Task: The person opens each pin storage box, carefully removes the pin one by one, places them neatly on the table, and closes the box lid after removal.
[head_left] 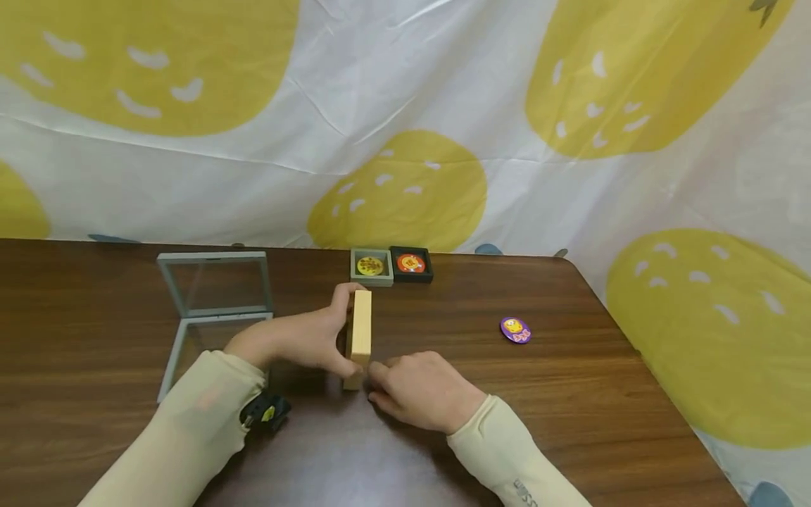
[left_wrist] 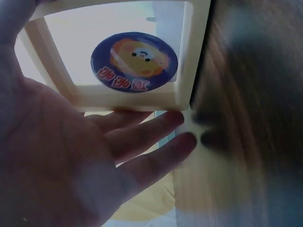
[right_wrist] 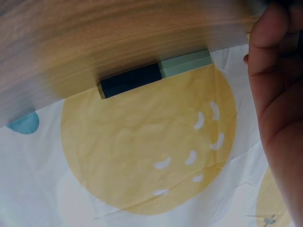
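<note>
A pale wood-coloured frame [head_left: 361, 324] with a clear window stands upright on its edge on the table. My left hand [head_left: 310, 341] grips it, thumb on the near side and fingers toward the far side. Inside its window, in the left wrist view, sits a round purple badge [left_wrist: 135, 61] with a yellow cartoon face and red lettering. My right hand [head_left: 421, 387] is beside the frame's lower near corner, fingers bent; whether they touch or pinch it is hidden. To the right lies a loose purple badge [head_left: 516, 329].
At left a grey frame [head_left: 215, 314] stands hinged open. Against the back edge are a grey-green frame [head_left: 372, 283] with a yellow disc and a black frame [head_left: 429, 274] with a red-orange disc. A fruit-patterned curtain [head_left: 405, 91] hangs behind the brown table [head_left: 602, 422].
</note>
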`<control>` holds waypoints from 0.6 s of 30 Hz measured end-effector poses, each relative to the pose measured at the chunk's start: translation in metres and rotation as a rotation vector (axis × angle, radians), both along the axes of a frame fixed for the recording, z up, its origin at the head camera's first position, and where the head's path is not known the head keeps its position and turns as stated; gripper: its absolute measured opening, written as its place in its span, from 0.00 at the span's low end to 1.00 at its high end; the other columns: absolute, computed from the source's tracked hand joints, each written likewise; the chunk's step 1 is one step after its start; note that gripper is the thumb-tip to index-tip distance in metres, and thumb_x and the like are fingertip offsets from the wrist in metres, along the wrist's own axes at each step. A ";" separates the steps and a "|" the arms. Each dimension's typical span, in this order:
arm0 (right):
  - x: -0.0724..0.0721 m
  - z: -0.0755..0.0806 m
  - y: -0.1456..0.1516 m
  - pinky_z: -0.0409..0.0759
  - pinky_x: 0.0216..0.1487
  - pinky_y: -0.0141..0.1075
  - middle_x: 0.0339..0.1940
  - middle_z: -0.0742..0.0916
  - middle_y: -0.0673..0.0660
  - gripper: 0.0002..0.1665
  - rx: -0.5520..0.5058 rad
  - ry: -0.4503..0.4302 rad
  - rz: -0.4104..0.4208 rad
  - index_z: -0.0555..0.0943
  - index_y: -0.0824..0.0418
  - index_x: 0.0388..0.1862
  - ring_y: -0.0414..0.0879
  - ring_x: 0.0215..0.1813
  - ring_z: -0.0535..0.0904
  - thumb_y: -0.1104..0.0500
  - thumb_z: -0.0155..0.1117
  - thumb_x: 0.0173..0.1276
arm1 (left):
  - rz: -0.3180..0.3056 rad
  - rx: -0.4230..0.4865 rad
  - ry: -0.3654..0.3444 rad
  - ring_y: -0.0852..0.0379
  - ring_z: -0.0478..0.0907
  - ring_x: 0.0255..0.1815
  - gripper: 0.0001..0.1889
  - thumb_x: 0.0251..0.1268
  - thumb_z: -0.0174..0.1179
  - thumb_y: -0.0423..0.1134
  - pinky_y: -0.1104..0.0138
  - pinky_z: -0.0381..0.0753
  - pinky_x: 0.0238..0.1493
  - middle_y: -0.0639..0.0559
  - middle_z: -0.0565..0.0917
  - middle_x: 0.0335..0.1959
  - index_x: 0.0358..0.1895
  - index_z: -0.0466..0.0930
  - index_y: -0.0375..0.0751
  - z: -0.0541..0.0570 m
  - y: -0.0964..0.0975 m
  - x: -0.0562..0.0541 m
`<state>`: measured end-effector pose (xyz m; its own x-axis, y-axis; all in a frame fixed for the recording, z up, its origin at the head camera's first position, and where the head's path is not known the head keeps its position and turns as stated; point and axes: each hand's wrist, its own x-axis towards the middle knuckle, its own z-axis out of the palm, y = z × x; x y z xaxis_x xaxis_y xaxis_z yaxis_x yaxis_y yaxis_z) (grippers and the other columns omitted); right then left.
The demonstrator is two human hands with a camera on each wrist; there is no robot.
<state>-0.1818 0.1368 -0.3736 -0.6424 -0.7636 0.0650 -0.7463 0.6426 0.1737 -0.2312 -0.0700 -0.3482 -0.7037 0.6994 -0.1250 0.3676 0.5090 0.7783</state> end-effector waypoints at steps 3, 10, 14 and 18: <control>0.000 0.000 0.000 0.69 0.20 0.32 0.20 0.80 0.42 0.11 0.002 0.005 -0.006 0.74 0.49 0.28 0.34 0.18 0.73 0.46 0.60 0.66 | -0.006 -0.026 -0.042 0.48 0.69 0.56 0.57 0.45 0.69 0.43 0.55 0.66 0.62 0.32 0.67 0.53 0.67 0.29 0.38 0.004 -0.002 0.002; 0.000 0.000 0.001 0.74 0.22 0.34 0.22 0.82 0.41 0.10 -0.005 0.011 -0.019 0.75 0.49 0.30 0.36 0.21 0.78 0.46 0.60 0.66 | 0.034 -0.105 -0.151 0.41 0.46 0.76 0.67 0.48 0.67 0.63 0.48 0.53 0.73 0.28 0.39 0.74 0.72 0.21 0.38 0.011 -0.007 0.002; 0.000 -0.002 0.001 0.74 0.22 0.34 0.22 0.82 0.41 0.10 -0.008 0.015 -0.017 0.76 0.48 0.30 0.36 0.22 0.79 0.46 0.60 0.65 | 0.041 -0.107 -0.159 0.43 0.45 0.77 0.67 0.48 0.64 0.66 0.49 0.53 0.73 0.31 0.37 0.75 0.72 0.20 0.41 0.009 -0.007 0.001; 0.000 -0.003 -0.001 0.72 0.21 0.34 0.22 0.82 0.41 0.10 -0.014 0.006 -0.009 0.75 0.49 0.29 0.36 0.20 0.76 0.46 0.60 0.65 | -0.016 -0.071 -0.103 0.41 0.51 0.75 0.62 0.50 0.70 0.52 0.48 0.54 0.73 0.30 0.49 0.73 0.72 0.26 0.37 0.006 -0.008 0.001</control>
